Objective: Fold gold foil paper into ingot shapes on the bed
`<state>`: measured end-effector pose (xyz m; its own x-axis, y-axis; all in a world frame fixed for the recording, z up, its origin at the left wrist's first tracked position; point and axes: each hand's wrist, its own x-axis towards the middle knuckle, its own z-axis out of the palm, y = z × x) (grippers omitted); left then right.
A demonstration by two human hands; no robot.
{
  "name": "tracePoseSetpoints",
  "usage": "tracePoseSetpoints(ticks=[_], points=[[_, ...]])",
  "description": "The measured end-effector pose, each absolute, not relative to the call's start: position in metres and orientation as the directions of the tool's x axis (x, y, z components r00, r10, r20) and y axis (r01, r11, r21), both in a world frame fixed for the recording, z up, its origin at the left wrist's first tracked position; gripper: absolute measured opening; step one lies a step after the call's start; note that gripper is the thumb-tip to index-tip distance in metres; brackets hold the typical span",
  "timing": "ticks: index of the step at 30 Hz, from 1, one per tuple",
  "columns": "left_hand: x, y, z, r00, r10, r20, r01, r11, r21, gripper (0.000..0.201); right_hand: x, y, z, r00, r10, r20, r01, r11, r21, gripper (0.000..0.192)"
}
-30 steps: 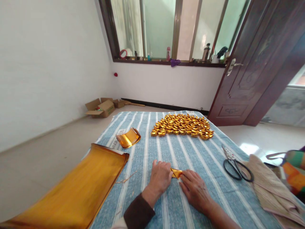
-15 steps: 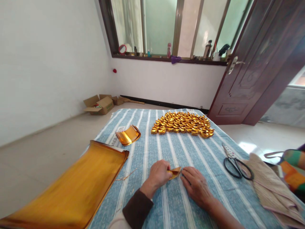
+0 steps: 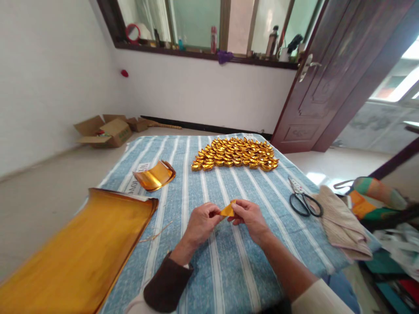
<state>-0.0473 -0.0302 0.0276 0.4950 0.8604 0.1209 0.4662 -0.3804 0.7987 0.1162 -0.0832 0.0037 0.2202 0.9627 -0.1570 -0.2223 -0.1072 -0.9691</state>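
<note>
Between my hands is a small folded piece of gold foil paper [image 3: 228, 210]. My left hand [image 3: 203, 220] pinches its left corner, and my right hand [image 3: 250, 217] grips its right end with thumb and fingers. Beyond them, a pile of gold paper ingots [image 3: 235, 153] sits in close rows at the far side of the table. To the left lies a small curled stack of gold foil sheets [image 3: 155, 175]. Nearer to me on that side stretches a large stack of gold paper sheets [image 3: 78, 248].
A blue striped cloth [image 3: 196, 270] covers the table. Black-handled scissors [image 3: 304, 201] and a folded beige towel [image 3: 343, 222] lie at the right. Thin straw-like strands [image 3: 156, 233] rest near the large stack. An open cardboard box [image 3: 113, 131] stands on the floor, and a brown door [image 3: 327, 87] is at the right.
My right hand has come up off the cloth and taken hold of the folded paper's right end. The paper is raised and turned. The whole view has shifted to the right and down.
</note>
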Motion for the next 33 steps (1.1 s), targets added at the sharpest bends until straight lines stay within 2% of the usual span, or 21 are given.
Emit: tracePoseSetpoints(ticks=[2,5,12,16,27,33], points=[[-0.049,-0.029,0.029,0.493,0.863,0.114,0.442,-0.361,0.821,0.018,0.113,-0.082,0.006,0.184,0.972,-0.148,-0.284,-0.092,-0.954,0.040],[-0.052,-0.027,0.029,0.488,0.870,0.070,0.419,-0.304,0.855,0.020,0.111,-0.081,0.006,0.167,0.976,-0.138,-0.290,-0.085,-0.953,0.035],[-0.054,-0.026,0.037,0.540,0.811,-0.224,0.310,0.056,0.949,0.027,0.112,-0.077,0.006,0.154,0.977,-0.147,-0.237,-0.108,-0.965,0.024],[-0.057,-0.024,0.039,0.525,0.801,-0.288,0.256,0.174,0.951,0.036,0.109,-0.074,0.007,0.162,0.975,-0.152,-0.233,-0.112,-0.966,0.023],[-0.066,-0.013,0.031,0.477,0.850,-0.224,0.307,0.078,0.948,0.027,0.106,-0.065,0.010,0.127,0.980,-0.153,-0.256,-0.116,-0.960,0.025],[-0.068,-0.012,0.032,0.421,0.903,-0.082,0.260,-0.034,0.965,0.021,0.107,-0.053,0.011,-0.029,0.984,-0.176,-0.273,-0.177,-0.946,0.033]])
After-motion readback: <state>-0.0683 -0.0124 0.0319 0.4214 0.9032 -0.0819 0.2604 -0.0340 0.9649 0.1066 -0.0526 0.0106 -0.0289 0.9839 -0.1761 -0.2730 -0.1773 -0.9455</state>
